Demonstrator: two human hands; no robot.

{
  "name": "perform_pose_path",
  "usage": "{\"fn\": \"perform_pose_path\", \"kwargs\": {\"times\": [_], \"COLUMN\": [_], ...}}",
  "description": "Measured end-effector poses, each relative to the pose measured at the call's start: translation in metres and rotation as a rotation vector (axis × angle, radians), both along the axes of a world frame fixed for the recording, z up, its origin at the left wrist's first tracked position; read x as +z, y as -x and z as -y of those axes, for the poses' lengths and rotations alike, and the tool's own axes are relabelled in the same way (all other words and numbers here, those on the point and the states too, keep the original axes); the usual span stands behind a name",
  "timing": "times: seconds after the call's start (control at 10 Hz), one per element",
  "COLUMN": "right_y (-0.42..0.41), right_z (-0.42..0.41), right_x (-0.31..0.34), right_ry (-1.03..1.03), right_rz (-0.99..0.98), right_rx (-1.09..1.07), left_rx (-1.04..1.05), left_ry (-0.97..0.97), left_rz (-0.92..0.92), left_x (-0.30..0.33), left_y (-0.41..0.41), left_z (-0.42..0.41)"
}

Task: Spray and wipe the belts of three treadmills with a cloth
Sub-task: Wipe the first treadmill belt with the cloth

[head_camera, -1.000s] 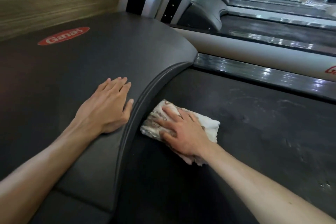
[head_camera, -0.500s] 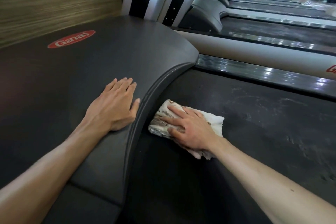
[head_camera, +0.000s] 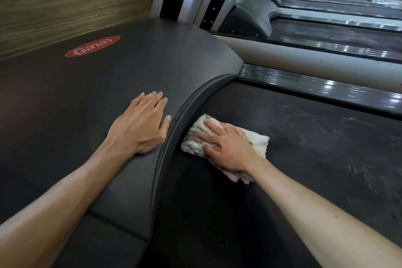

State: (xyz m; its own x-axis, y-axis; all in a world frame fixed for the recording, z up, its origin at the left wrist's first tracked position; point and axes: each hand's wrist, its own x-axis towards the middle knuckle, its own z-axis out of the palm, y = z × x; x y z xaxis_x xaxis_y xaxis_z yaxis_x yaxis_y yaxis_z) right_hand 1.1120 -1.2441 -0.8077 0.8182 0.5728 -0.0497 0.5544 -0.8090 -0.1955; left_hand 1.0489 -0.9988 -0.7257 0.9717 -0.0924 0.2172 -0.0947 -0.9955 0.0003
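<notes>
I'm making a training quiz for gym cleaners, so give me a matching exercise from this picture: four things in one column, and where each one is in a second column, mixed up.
Column one:
1. left hand
2. right hand
3. cloth
4. red Ganas logo

Column two:
A. flat on the treadmill belt, next to the cover's curved edge
B. pressing down on the cloth
C. printed on the far part of the motor cover, near the wood-grain wall
D. resting flat on the motor cover

Pairs: 1-D, 2-B, 3-A, 4-C
</notes>
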Motion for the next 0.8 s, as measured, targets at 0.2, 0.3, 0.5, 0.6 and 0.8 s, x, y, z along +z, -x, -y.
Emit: {"fn": "perform_pose_path", "kwargs": {"times": [0.2, 0.3, 0.5, 0.6, 0.8], "right_y": [-0.012, 0.008, -0.007, -0.006, 0.046], "right_z": [-0.034, -0.021, 0.011, -0.012, -0.001], "right_x": [-0.001, -0.002, 0.002, 0.005, -0.003], "right_ry": [-0.03, -0.037, 0.021, 0.018, -0.022], "right_rz": [0.008, 0.015, -0.008, -0.003, 0.02], "right_rx": [-0.13, 0.035, -0.059, -0.117, 0.214], "left_rx": [-0.004, -0.004, 0.0, -0.004, -0.004], "left_ry": [-0.005, -0.001, 0.0, 0.001, 0.014], "left_rz": [-0.006, -0.004, -0.005, 0.001, -0.003], "left_x": [-0.001, -0.001, -0.001, -0.001, 0.001], "left_y": [-0.002, -0.003, -0.001, -0.001, 0.0], "left_z": [-0.001, -0.002, -0.003, -0.001, -0.001]}}
